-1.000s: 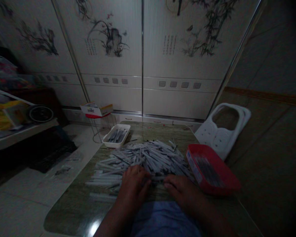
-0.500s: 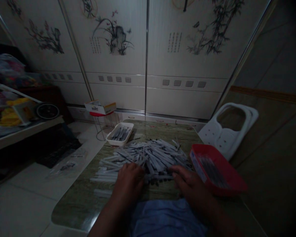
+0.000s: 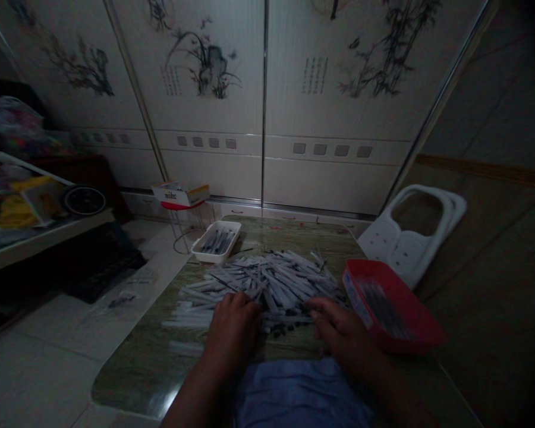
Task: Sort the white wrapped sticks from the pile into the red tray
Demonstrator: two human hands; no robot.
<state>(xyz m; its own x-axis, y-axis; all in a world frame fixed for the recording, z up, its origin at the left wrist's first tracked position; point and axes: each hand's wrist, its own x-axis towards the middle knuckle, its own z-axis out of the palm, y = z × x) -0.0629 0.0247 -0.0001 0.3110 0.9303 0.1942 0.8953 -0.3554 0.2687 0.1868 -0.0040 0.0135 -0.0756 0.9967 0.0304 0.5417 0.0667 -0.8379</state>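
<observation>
A heap of thin whitish translucent tubes (image 3: 280,279), some with dark parts, lies on the table in front of me. My left hand (image 3: 234,321) is at the heap's near left edge, its fingers curled down and closed; what they hold, if anything, is hidden. At the near right edge, my right hand (image 3: 334,321) has thumb and forefinger pinched together, and whatever sits between them is too dark to make out. Several small black pieces (image 3: 285,329) are scattered on the table between the two hands.
A red bin (image 3: 421,321) with slender sticks inside stands right of my right hand. Behind the heap, at left, is a white tray (image 3: 211,258) of dark sticks. The greenish table (image 3: 134,368) has rounded corners. A folded white chair (image 3: 396,244) leans at right; a boxed stool (image 3: 182,205) stands beyond.
</observation>
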